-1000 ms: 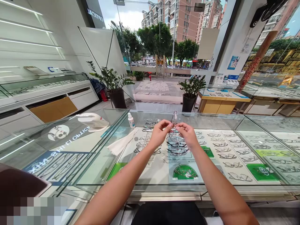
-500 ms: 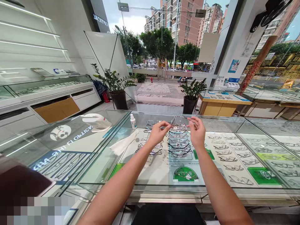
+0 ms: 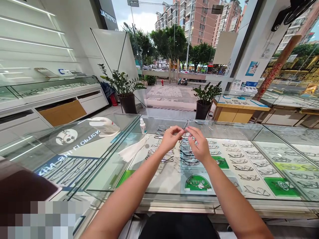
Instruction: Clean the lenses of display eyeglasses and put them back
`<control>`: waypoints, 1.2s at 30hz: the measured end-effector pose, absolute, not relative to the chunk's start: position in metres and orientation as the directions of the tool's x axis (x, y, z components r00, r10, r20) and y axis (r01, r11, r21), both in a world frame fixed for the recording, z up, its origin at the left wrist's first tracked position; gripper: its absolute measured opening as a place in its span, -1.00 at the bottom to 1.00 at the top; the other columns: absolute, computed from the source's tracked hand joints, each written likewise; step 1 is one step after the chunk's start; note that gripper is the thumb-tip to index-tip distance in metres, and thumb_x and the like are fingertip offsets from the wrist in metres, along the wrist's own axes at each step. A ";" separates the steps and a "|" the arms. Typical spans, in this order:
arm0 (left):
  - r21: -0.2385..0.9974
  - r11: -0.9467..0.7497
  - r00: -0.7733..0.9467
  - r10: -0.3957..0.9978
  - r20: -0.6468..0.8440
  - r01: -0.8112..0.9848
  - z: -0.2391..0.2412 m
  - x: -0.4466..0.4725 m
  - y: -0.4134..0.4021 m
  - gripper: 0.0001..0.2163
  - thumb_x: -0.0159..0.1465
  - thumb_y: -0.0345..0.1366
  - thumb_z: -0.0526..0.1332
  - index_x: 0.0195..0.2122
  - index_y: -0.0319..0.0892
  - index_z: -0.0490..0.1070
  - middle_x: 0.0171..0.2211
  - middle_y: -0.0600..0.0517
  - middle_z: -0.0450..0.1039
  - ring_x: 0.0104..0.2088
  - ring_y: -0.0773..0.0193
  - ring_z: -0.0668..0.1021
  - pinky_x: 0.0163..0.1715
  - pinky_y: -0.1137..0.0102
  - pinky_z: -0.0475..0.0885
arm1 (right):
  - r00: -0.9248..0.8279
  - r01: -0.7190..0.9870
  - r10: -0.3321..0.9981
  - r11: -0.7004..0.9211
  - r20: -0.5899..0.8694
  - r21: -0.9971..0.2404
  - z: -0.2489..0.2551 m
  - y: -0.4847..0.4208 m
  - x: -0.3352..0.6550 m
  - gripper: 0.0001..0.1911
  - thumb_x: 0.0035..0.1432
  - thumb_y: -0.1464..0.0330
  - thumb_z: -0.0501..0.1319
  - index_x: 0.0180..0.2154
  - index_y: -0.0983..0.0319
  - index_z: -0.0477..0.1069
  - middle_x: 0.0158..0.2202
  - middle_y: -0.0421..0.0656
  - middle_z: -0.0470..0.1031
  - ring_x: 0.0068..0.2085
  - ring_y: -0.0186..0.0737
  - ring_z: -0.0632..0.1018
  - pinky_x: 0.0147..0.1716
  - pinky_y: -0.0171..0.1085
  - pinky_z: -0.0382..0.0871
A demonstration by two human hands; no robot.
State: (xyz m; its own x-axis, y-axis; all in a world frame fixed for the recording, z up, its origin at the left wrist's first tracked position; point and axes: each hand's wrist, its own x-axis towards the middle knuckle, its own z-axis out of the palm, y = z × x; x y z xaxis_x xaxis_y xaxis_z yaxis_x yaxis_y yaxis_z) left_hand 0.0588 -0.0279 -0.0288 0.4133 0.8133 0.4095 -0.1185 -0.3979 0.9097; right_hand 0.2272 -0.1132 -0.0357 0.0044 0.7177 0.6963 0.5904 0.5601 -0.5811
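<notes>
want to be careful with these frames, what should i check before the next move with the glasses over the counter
1. Both hands on the thin metal-framed glasses: left hand and right hand pinch it from either side: ok.
2. Frame held above the glass display counter, not resting on it: ok.
3. Temple arms open or folded: cannot tell, too thin and partly hidden by fingers.
4. White cloth on the counter, within sight at left: ok.
5. Small white bottle with a blue label upright, apart from the hands: ok.

An optician's shop: glass display cases (image 3: 224, 127) hold rows of spectacle frames (image 3: 243, 167), mirrored "OPTICAL" lettering (image 3: 108, 16) hangs overhead, and shopfront windows (image 3: 174, 49) face the street.
</notes>
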 end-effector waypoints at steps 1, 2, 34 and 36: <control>0.901 -0.421 0.417 0.804 0.424 -0.104 -0.029 0.059 -0.028 -0.62 0.24 0.08 0.39 -0.27 -0.19 0.55 -0.29 -0.02 0.54 -0.27 0.25 0.57 -0.27 0.36 0.61 | -0.007 0.604 0.715 0.561 0.699 -0.567 -0.037 -0.113 0.227 -0.54 0.44 0.27 0.07 0.28 0.08 0.43 0.32 -0.03 0.42 0.14 -0.03 0.57 -0.15 -0.15 0.58; 0.892 -0.443 0.419 0.796 0.437 -0.089 -0.029 0.060 -0.028 -0.63 0.25 0.07 0.38 -0.27 -0.19 0.55 -0.30 -0.02 0.53 -0.29 0.26 0.57 -0.27 0.37 0.60 | -0.008 0.617 0.709 0.559 0.705 -0.554 -0.039 -0.112 0.227 -0.53 0.45 0.27 0.06 0.30 0.08 0.42 0.32 -0.02 0.41 0.21 -0.01 0.53 -0.09 -0.13 0.58; 0.905 -0.338 0.158 0.909 0.385 -0.260 -0.033 0.061 -0.019 -0.58 0.15 0.10 0.44 -0.31 -0.20 0.50 -0.22 -0.12 0.59 -0.11 0.10 0.60 -0.31 0.29 0.64 | 0.179 0.920 0.778 0.084 0.602 -0.382 -0.053 -0.103 0.243 -0.57 0.40 0.18 0.13 -0.49 0.13 0.52 -0.34 -0.12 0.67 -0.15 0.04 0.51 0.34 0.28 -0.04; 0.905 -0.345 0.170 0.905 0.391 -0.248 -0.032 0.061 -0.021 -0.58 0.16 0.10 0.43 -0.32 -0.19 0.50 -0.22 -0.12 0.59 -0.12 0.11 0.61 -0.32 0.30 0.64 | 0.186 0.924 0.803 0.053 0.567 -0.379 -0.052 -0.104 0.242 -0.51 0.41 0.16 0.11 -0.57 0.13 0.47 -0.43 -0.12 0.63 -0.21 0.01 0.51 0.34 0.29 -0.07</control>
